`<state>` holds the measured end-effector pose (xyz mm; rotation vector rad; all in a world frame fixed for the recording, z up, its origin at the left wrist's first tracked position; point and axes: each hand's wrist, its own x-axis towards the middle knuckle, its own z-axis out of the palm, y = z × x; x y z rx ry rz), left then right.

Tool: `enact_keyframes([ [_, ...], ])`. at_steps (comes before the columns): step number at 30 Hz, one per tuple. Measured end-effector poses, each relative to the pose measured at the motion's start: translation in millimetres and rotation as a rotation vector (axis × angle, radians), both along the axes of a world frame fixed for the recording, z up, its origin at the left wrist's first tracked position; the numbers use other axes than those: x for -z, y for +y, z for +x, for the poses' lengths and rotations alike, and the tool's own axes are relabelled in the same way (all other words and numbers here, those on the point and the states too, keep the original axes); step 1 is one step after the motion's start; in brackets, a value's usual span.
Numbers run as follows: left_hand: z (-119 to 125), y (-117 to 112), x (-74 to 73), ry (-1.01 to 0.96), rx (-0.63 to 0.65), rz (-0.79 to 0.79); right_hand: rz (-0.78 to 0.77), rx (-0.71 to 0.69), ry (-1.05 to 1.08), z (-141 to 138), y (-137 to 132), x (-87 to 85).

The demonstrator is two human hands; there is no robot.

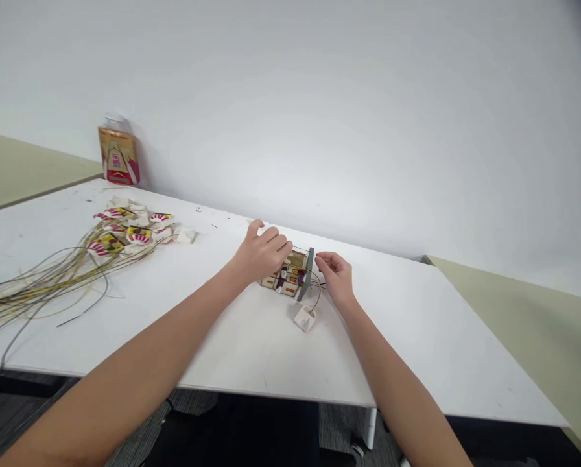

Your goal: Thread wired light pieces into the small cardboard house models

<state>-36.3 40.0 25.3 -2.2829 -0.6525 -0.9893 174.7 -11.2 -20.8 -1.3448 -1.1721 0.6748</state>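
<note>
Near the middle of the table a small assembly of cream printed blocks (290, 286) lies on its side, with a grey base plate (306, 275) at its right end. My left hand (264, 251) is closed over its upper left part, and the fingertips are partly hidden. Just right of the plate, my right hand (336, 272) has thumb and fingers pinched together by thin wires that come out of the plate. Whatever lies in that pinch is too small to make out. A white block (304, 320) on a curved thin wire rests in front of the plate.
On the left side of the white table (392, 350) lies a pile of printed pieces (137, 235) with long yellow and dark wires (52, 285) trailing leftward. A gold and red bag (119, 155) stands at the back left corner, against the wall.
</note>
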Motion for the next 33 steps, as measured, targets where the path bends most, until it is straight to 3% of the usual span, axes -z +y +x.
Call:
enact_keyframes([
  [6,-3.9,-0.1,-4.2,0.160,0.114,0.095,-0.003,-0.002,-0.016,0.6,0.2,-0.1],
  [13,-6.4,-0.2,-6.9,0.215,0.198,0.082,-0.001,-0.024,-0.027,1.3,0.6,1.8],
  [33,-12.5,-6.8,-18.3,0.134,0.079,0.110,-0.009,-0.112,-0.266,-3.2,-3.1,-2.4],
])
